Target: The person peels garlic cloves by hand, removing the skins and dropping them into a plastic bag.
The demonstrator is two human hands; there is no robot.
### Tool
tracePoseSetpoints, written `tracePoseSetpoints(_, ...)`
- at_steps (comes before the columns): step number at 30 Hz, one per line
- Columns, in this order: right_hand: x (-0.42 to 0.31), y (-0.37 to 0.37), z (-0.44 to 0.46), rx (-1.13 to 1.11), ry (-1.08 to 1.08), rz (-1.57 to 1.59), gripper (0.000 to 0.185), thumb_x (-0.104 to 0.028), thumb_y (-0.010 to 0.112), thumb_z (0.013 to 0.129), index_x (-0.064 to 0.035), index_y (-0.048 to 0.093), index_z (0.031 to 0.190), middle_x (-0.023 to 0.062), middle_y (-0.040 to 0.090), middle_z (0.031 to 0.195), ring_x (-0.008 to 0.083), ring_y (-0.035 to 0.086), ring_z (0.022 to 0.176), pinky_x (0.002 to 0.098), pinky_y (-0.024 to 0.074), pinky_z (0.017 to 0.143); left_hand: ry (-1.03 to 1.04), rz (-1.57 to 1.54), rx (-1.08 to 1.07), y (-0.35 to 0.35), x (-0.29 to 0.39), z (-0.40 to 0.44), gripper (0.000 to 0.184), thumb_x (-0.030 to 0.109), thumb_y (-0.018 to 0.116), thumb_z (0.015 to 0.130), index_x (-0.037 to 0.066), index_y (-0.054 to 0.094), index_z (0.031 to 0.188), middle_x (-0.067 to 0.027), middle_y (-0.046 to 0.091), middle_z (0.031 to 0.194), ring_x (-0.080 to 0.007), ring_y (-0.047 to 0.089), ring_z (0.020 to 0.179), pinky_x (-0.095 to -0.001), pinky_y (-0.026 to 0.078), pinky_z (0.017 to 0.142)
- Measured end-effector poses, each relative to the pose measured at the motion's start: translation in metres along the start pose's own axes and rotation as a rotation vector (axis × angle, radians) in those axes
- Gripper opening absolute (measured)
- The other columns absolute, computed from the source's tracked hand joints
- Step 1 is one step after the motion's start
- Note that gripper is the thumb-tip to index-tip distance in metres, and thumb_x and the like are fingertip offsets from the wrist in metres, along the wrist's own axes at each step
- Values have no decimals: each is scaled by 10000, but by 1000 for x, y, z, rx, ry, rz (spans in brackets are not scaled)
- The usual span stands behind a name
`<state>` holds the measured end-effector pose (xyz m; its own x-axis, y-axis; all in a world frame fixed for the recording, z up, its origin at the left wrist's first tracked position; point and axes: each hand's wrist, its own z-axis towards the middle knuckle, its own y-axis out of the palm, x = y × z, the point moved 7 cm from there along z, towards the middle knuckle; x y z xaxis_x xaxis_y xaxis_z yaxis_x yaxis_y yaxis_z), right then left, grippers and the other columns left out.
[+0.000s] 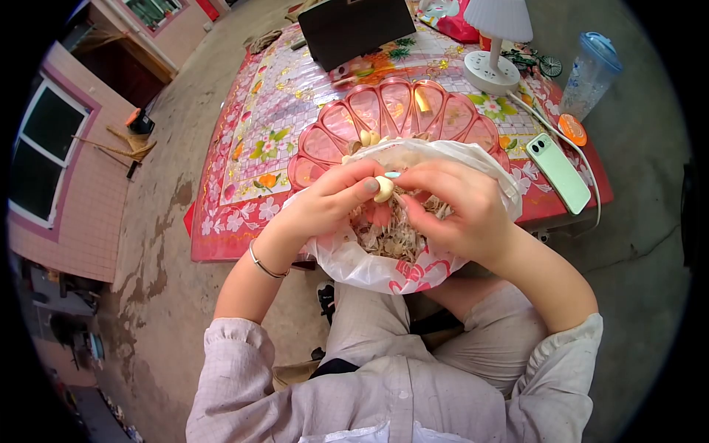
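My left hand (336, 198) pinches a pale garlic clove (383, 190) between thumb and fingers. From the other side, the fingertips of my right hand (461, 201) are closed together at the clove's edge, gripping it or its skin. Below both hands, a white plastic bag (347, 267) with red print gapes wide, full of dry garlic skins (396, 242). Just behind the bag, a pink translucent scalloped tray (336, 122) holds a few garlic cloves (369, 138), partly hidden by the bag's rim.
The table (244, 148) has a flowered red cover. On it are a dark tablet (358, 33), a white lamp (491, 71), a light green phone (559, 173) with a white cable (550, 122), a lidded clear cup (591, 74) and a toy bicycle (549, 66).
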<state>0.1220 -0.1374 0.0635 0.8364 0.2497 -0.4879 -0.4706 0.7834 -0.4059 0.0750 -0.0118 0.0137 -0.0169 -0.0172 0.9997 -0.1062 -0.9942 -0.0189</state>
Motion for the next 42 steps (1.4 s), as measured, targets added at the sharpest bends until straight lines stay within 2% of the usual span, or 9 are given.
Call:
tracePoseSetpoints(3,0,1,0,-53,-77,-78,213,29,623,642,-13,606,849,115,612,805,204,611,656,272,493,575,-1,-12,-47,1,-4,2,196,192,416,910,20,509,924,-16,529,778,-81,524,689,-223,440,621)
tracePoseSetpoints(6,-1,1,0,-28,-80,-70,171,-50,632,663,-27,596,829,103,597,773,234,587,619,316,472,548,20,42,18,1,-1,2,196,181,404,915,16,509,904,-13,527,747,-83,525,666,-222,441,606)
tracePoseSetpoints(13,-1,2,0,-32,-100,-87,180,-51,633,659,-25,593,833,106,596,773,238,585,620,320,470,537,11,15,32,2,1,3,216,203,417,915,9,507,878,-15,527,726,-84,521,651,-225,433,589)
tracePoseSetpoints(25,0,2,-1,-32,-98,-109,134,-38,621,678,-37,579,805,91,580,710,229,572,578,312,452,506,30,72,29,1,-1,6,223,210,430,909,6,510,872,-27,539,699,-95,533,635,-231,437,575)
tracePoseSetpoints(27,3,4,-1,-94,-31,-134,172,20,644,639,-9,605,803,111,616,748,224,612,650,289,493,573,32,71,31,1,-1,6,219,203,432,908,2,512,876,-32,542,702,-99,539,634,-233,442,574)
tracePoseSetpoints(30,2,3,-1,-77,-37,-120,172,23,642,638,-10,604,803,110,616,744,223,612,645,289,494,571,42,71,42,0,-1,6,218,199,434,907,-1,515,881,-34,544,703,-100,540,631,-236,444,572)
tracePoseSetpoints(37,1,-1,0,4,-68,-93,112,-39,621,677,-39,575,780,92,580,688,231,575,580,315,454,512,51,47,31,1,1,4,204,181,415,913,3,510,884,-36,541,715,-100,539,645,-236,444,585)
tracePoseSetpoints(40,3,1,0,-50,-16,-101,176,33,637,634,-12,601,800,106,616,740,223,613,647,290,492,576,42,19,8,2,-1,4,200,173,400,916,4,503,887,-34,538,719,-101,539,653,-239,444,596)
tracePoseSetpoints(42,4,-1,-1,29,-51,-99,105,-49,622,680,-35,577,775,93,588,699,237,579,589,316,458,522,38,-30,-15,2,-2,3,207,189,415,913,5,507,928,-38,545,757,-106,542,686,-244,448,623)
